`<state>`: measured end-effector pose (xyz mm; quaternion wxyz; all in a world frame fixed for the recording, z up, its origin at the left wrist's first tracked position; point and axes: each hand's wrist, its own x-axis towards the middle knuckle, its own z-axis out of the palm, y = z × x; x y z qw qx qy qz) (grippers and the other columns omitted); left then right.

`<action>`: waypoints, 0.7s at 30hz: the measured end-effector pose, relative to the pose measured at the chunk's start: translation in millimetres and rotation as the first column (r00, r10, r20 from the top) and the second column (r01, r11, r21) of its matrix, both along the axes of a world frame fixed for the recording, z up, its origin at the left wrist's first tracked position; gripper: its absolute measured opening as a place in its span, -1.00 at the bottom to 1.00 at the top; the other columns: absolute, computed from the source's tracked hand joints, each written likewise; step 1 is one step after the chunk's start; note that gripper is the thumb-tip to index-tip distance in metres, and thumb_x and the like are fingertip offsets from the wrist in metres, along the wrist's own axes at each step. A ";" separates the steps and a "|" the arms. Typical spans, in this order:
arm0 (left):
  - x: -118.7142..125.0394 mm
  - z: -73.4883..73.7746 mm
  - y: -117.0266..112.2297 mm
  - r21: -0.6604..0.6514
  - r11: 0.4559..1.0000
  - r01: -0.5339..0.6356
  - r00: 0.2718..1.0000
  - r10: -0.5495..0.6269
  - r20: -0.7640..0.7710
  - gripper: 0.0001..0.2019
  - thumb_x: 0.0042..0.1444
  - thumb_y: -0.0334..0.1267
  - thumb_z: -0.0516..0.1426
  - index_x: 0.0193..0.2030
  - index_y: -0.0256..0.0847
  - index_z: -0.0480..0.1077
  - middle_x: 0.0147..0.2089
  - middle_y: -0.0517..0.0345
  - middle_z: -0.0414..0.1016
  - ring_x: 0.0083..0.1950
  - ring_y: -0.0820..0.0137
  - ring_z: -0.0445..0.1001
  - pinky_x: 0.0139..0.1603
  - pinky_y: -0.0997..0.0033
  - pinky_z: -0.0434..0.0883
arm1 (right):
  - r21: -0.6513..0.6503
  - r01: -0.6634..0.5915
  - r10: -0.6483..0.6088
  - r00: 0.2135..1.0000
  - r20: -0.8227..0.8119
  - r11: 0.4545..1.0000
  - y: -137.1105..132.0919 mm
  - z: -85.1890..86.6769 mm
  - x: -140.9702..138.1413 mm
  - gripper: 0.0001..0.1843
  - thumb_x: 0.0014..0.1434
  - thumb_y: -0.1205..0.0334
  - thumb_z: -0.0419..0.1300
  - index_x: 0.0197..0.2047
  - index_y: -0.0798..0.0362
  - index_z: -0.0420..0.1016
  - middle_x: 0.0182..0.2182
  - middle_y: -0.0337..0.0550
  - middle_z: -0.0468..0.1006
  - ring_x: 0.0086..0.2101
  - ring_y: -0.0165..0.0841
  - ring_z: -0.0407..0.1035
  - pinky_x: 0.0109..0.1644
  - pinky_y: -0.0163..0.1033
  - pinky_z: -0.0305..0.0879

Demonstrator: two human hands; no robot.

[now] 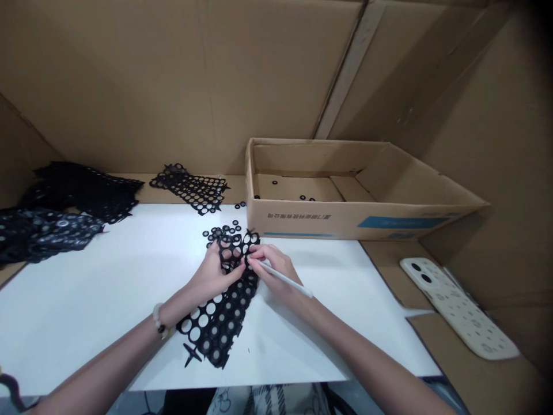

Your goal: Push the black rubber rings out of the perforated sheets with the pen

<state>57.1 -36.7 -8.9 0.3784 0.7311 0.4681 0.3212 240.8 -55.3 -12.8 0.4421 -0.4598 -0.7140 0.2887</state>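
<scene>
Left wrist [161,320]: bracelet [156,317] of pale round beads, one dark bead or charm at its lower edge, small yellowish bit just beside that. Left forearm [108,360] and right forearm [367,360] bare, no sleeves in frame. At lap, loose garment [268,400] in white and grey with black line pattern; black cloth [185,402] adjoining, possibly separate

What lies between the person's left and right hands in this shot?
In the head view, a black perforated sheet lies between the left hand and the right hand; both touch it.
</scene>
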 end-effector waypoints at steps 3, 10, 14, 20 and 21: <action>-4.1 -7.9 4.8 0.216 0.966 -0.139 0.989 0.148 -0.028 -0.76 0.08 -0.24 0.19 -0.13 -0.19 0.29 -0.13 0.07 0.38 -0.05 0.24 0.38 0.01 0.19 0.34 | -0.011 0.021 -0.021 0.999 -0.029 1.000 -3.0 7.6 1.6 -0.86 0.24 0.21 0.11 -0.36 0.00 0.39 -0.28 -0.14 0.54 -0.22 -0.28 0.43 -0.12 -0.21 0.32; -12.2 -3.5 8.2 0.618 0.760 -0.199 0.939 0.329 -0.103 -0.70 -0.01 -0.19 0.27 -0.23 -0.18 0.24 -0.16 0.07 0.29 -0.06 0.22 0.22 -0.02 0.18 0.25 | -0.003 0.026 -0.026 0.998 -0.051 1.000 -7.5 12.7 0.2 -0.86 0.22 0.24 0.13 -0.40 0.00 0.36 -0.30 -0.16 0.53 -0.25 -0.29 0.44 -0.13 -0.22 0.31; -9.8 7.1 3.2 0.490 0.871 0.039 0.942 0.131 -0.309 -0.90 0.16 -0.26 0.12 -0.36 -0.16 0.40 -0.33 0.14 0.46 -0.14 0.24 0.25 0.00 0.14 0.15 | 0.026 0.004 -0.002 0.999 -0.045 1.000 -7.2 8.2 -0.9 -0.87 0.22 0.23 0.14 -0.38 0.00 0.36 -0.30 -0.16 0.53 -0.24 -0.29 0.43 -0.11 -0.21 0.30; -20.5 4.0 18.9 0.105 0.976 -0.192 0.969 0.171 0.177 -0.82 0.15 -0.19 0.09 -0.42 -0.20 0.38 -0.39 0.17 0.44 -0.24 0.30 0.34 -0.15 0.33 0.27 | -0.148 0.139 -0.143 0.990 -0.017 0.979 -1.4 7.6 5.9 -0.81 0.23 0.20 0.10 -0.42 0.01 0.35 -0.42 -0.24 0.49 -0.41 -0.35 0.36 -0.31 -0.29 0.23; -25.6 2.4 24.9 0.047 0.957 -0.286 0.930 0.266 0.252 -0.81 0.14 -0.18 0.07 -0.43 -0.20 0.36 -0.41 0.18 0.42 -0.29 0.33 0.34 -0.20 0.36 0.27 | -0.169 0.155 -0.159 0.987 -0.011 0.973 -0.7 7.9 6.8 -0.81 0.23 0.20 0.10 -0.42 0.01 0.35 -0.45 -0.25 0.48 -0.43 -0.36 0.34 -0.34 -0.30 0.21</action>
